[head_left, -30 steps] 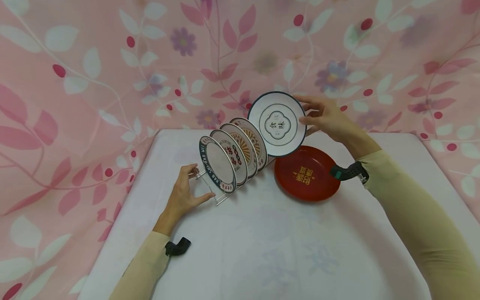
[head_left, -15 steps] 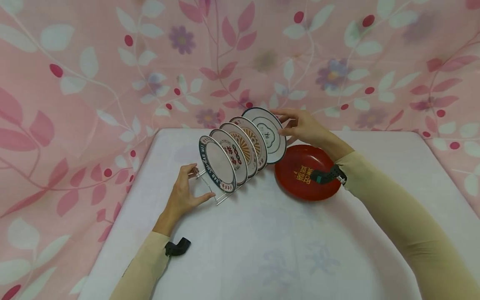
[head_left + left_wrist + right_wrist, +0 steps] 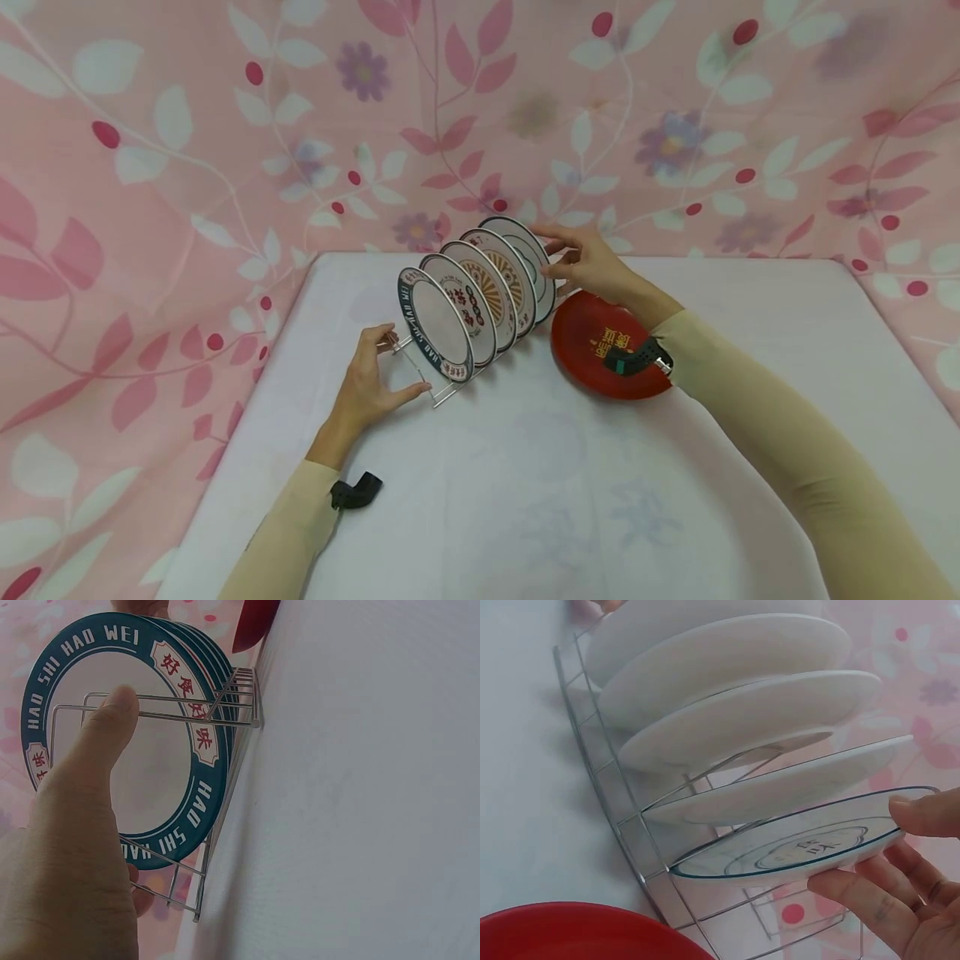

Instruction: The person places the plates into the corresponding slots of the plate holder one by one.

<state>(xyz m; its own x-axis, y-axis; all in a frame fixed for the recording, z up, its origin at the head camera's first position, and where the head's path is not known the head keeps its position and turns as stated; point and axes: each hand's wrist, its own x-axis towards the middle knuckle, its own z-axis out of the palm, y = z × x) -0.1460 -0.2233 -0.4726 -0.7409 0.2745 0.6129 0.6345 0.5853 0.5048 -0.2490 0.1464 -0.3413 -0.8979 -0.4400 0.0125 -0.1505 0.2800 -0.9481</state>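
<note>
A wire plate rack (image 3: pixel 452 395) stands on the table, with several white patterned plates upright in a row. At its near end, the left hand (image 3: pixel 362 402) grips the rack, thumb on a wire loop in the left wrist view. Closest to that hand is a plate with a dark green lettered rim (image 3: pixel 202 817). At the far end, the right hand (image 3: pixel 594 265) pinches the edge of a blue-rimmed white plate (image 3: pixel 802 847), thumb on its face and fingers behind. In the right wrist view its lower edge is down at the rack wires, behind the other plates.
A round red tray (image 3: pixel 576 346) with gold characters lies to the right of the rack, partly under the right forearm. The white-covered table (image 3: pixel 525 500) ends at a pink floral cloth (image 3: pixel 540 125) behind.
The right hand has brought the blue-rimmed plate left and down, from above the red tray into the far end of the rack, turning it in line with the others. The left hand stays put.
</note>
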